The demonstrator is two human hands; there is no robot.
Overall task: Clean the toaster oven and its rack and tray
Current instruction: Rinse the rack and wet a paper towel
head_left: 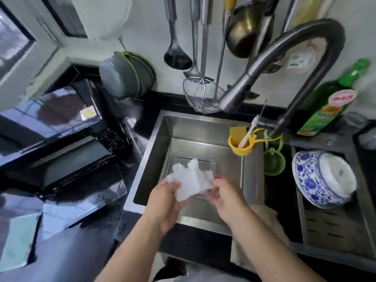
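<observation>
Both hands over steel sink (154,135): left hand (165,202) and right hand (225,197) each pinch crumpled white paper towel (193,180). Metal tray (179,161) lies in sink below; black toaster oven (67,159) on desk left, door open.

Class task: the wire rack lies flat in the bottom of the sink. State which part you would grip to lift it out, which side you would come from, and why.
Grip the rack by its far-left frame edge, reaching down from above on the left. It lies flat on the sink floor, so only the frame offers a pinch hold; its near side is hidden by the white cloth that both the left hand and right hand hold.
</observation>
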